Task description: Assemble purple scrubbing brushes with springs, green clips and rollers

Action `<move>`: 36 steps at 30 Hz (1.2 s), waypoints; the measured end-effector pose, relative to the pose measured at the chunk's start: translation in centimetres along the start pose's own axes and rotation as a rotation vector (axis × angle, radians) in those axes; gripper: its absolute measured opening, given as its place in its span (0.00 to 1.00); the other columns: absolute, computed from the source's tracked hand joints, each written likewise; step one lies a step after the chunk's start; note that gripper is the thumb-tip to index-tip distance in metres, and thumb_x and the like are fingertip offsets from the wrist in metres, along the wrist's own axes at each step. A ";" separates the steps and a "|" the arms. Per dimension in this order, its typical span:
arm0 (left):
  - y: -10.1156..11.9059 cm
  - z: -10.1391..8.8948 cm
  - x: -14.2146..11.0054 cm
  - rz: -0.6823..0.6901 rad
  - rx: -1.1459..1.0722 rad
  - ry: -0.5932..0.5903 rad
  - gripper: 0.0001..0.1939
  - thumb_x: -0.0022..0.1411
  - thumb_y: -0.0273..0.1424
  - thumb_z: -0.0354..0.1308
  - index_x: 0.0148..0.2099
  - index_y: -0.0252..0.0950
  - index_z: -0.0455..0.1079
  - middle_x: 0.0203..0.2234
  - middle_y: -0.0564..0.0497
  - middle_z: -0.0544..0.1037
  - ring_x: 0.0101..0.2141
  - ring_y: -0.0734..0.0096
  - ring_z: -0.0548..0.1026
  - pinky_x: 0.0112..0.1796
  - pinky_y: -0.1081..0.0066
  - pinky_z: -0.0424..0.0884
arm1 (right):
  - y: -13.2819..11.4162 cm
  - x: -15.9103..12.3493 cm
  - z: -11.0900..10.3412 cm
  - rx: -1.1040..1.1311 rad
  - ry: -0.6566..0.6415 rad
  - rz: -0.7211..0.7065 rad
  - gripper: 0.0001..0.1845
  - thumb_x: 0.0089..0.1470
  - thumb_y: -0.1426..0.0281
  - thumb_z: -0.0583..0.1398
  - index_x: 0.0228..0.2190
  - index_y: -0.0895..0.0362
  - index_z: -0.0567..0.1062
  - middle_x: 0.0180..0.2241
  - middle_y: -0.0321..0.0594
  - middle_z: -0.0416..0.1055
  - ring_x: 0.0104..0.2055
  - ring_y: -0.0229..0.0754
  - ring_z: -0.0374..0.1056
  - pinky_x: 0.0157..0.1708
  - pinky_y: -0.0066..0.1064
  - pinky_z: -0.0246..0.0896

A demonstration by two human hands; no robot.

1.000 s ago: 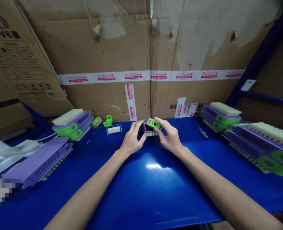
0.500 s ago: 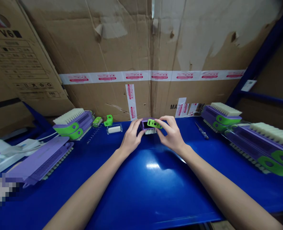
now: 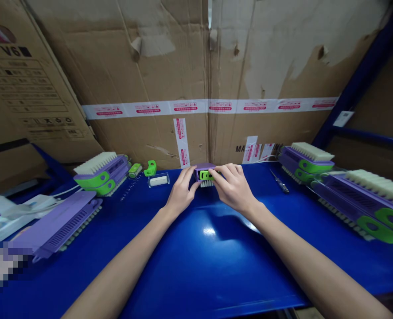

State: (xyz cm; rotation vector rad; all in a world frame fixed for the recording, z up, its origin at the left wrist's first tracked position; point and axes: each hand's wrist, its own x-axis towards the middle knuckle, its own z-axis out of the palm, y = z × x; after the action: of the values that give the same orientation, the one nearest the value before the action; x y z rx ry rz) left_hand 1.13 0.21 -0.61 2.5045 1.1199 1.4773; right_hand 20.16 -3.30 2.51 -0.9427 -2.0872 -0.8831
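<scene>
Green piece (image 3: 204, 176) against purple brush (image 3: 204, 166), right grip (image 3: 232, 186) pinching its right end, left grip (image 3: 181, 190) curved, holding brush's left side

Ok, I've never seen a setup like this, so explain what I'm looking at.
There is no machine here, just a person's two bare hands, seen from a camera worn on the head that looks forward and down. The left hand holds one side of a purple brush unit with pale bristles underneath. The right hand holds a green slotted piece at its near end; whether it is fully seated, I can't tell. On the blue surface lie similar bristled units at both sides, a green bracket, and a thin tool. Cardboard stands behind.
</scene>
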 end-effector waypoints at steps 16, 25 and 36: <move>0.0 -0.2 0.4 -0.040 -0.029 -0.018 0.22 0.61 0.31 0.54 0.57 0.35 0.59 0.52 0.41 0.69 0.53 0.62 0.67 0.55 0.59 0.63 | 0.0 0.0 1.1 0.100 0.032 0.051 0.16 0.58 0.75 0.52 0.47 0.60 0.71 0.42 0.48 0.71 0.44 0.47 0.61 0.42 0.40 0.54; -0.2 -0.3 0.6 -0.069 -0.065 -0.035 0.22 0.61 0.30 0.54 0.57 0.35 0.60 0.52 0.42 0.69 0.54 0.62 0.66 0.54 0.60 0.64 | -0.8 0.5 0.9 0.099 0.000 0.150 0.15 0.57 0.76 0.53 0.46 0.58 0.72 0.43 0.47 0.71 0.44 0.47 0.61 0.43 0.40 0.51; -0.3 -0.6 0.5 -0.040 -0.035 -0.068 0.22 0.62 0.32 0.53 0.58 0.37 0.59 0.53 0.42 0.69 0.54 0.61 0.66 0.55 0.57 0.64 | 0.0 0.5 0.3 0.257 -0.089 0.231 0.17 0.56 0.73 0.56 0.47 0.52 0.73 0.48 0.48 0.66 0.49 0.49 0.60 0.42 0.42 0.56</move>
State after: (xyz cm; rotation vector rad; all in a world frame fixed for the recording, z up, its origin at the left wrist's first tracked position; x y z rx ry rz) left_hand 0.63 0.54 0.03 2.4737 1.1162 1.3790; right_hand 19.83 -2.86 2.73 -1.0714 -2.0529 -0.4499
